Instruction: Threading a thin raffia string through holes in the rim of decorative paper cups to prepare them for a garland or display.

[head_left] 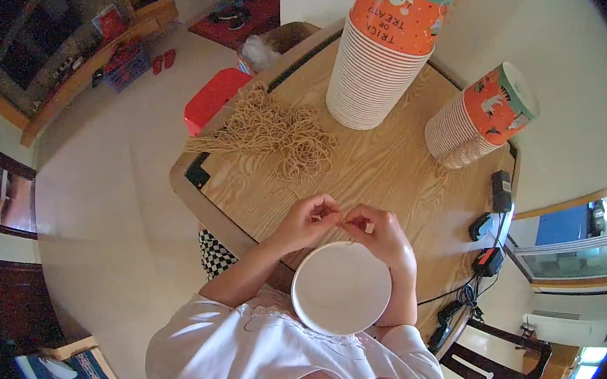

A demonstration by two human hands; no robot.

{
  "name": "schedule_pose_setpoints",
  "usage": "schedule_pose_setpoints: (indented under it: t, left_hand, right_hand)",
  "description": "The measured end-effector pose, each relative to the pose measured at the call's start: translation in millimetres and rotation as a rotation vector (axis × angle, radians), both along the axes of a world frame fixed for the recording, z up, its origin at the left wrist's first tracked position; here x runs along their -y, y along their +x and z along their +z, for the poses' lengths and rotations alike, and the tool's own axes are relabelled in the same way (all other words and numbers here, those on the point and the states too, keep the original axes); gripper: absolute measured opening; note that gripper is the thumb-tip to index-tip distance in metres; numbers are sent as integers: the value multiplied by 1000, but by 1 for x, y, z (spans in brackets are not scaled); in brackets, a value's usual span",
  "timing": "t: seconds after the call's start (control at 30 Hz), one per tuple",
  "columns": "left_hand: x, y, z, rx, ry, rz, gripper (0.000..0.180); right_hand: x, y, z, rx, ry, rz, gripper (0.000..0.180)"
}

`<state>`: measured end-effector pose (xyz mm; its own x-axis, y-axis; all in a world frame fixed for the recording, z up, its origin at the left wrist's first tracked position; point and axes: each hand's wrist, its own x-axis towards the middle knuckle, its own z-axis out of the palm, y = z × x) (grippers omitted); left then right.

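Note:
My left hand [313, 218] and my right hand [379, 234] meet fingertip to fingertip just beyond the rim of a white paper bucket [341, 290]. Both pinch what looks like a thin tan cord [342, 222]; most of it is hidden by the fingers. The bucket leans against my front, its open mouth facing up, between my forearms. Ahead and to the left, a tangled heap of tan cord loops [279, 133] lies on the wooden table [398, 183].
A tall stack of paper buckets [378, 73] stands at the far side, with a shorter stack [471, 125] right of it. Black adapters and cables [488, 260] line the right edge. A red stool or lid [215, 99] sits beyond the left edge; a dark chair [497, 365] stands lower right.

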<state>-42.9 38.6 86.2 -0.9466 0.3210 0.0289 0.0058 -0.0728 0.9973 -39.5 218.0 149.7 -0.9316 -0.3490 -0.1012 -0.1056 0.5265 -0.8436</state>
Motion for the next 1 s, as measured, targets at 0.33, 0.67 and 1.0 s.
schedule_pose_setpoints:
  t: [0.33,0.67,1.0]
  left_hand:
    - [-3,1,5,-16,-8,-5,14]
    - [-1,3,6,46,-8,-24,9]
    - [1,1,-2,51,64,-14,8]
  right_hand:
    - [-3,-1,-6,-10,-2,4,11]
    - [0,-2,-3,-1,11,16,12]
    - [0,-2,-5,-27,14,34,10]
